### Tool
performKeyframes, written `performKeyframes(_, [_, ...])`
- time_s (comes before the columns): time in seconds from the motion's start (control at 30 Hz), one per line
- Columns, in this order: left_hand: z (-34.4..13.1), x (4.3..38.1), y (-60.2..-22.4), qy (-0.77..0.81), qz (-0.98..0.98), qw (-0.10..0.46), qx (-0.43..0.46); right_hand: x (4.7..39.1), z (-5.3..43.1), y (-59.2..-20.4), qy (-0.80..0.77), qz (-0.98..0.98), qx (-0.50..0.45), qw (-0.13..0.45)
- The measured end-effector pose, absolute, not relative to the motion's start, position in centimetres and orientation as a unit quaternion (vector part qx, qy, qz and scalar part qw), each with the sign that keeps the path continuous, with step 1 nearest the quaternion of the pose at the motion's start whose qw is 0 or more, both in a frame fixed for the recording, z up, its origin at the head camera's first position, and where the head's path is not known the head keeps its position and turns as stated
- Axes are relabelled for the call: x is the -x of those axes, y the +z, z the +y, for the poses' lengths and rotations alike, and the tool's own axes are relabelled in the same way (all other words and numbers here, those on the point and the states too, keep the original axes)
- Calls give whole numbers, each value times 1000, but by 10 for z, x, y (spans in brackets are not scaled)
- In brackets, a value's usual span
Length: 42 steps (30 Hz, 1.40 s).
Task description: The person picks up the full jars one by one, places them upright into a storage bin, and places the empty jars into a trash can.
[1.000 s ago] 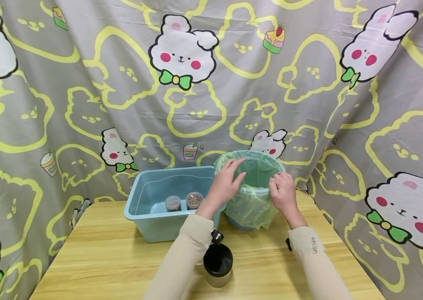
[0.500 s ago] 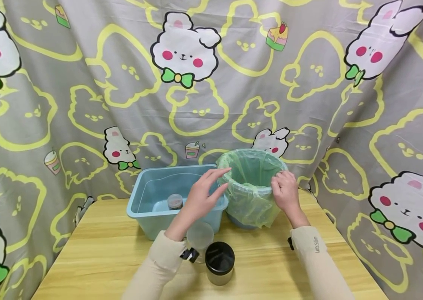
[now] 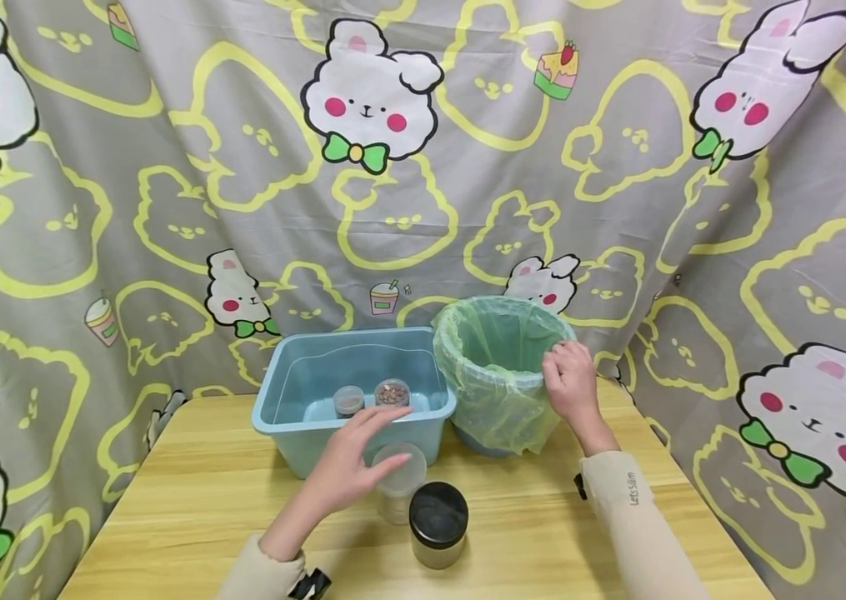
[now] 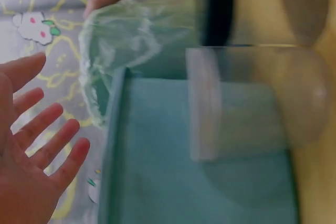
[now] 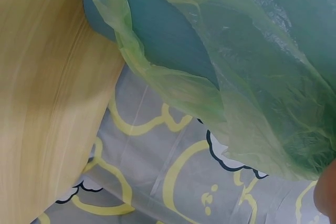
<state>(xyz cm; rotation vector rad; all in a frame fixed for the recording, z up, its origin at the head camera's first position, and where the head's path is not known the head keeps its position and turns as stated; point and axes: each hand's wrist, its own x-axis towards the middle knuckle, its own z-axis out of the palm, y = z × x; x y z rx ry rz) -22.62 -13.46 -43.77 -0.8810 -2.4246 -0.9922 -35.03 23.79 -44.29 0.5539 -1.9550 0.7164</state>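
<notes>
My right hand [image 3: 571, 379] grips the right rim of a blue bin [image 3: 486, 446] lined with a thin green plastic bag [image 3: 505, 408]. In the right wrist view the bag [image 5: 247, 93] hangs loosely over the bin's outside, and only a bit of that hand shows. My left hand [image 3: 347, 467] hangs in the air with thumb and fingers spread, holding nothing. Beside it on the table stands a clear jar with a frosted lid [image 3: 403, 471], blurred in the left wrist view. A black-lidded jar [image 3: 438, 521] stands just in front and to the right.
Left of the bin sits a blue rectangular tub [image 3: 295, 450]. Inside it are a small clear container [image 3: 348, 402] and another container of brown bits [image 3: 392, 394]. A patterned curtain [image 3: 392, 225] closes off the back and sides of the wooden table [image 3: 190, 500].
My left hand has moved from the bin's rim leftward and down, past the tub, to near the clear jar. The right hand keeps its grip on the rim.
</notes>
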Motion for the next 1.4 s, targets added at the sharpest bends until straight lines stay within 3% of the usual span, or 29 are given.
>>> performKeyframes(0.47, [-165,219,-487,-303,-912,91,260,351,239,-444,289,-799,-227,476])
performKeyframes(0.9, [-152,226,-505,-331,-912,58,234,348,240,-445,295,-797,-223,478])
performKeyframes(1.4, [-152,223,-510,-284,-919,99,253,349,237,-443,292,-794,-232,480])
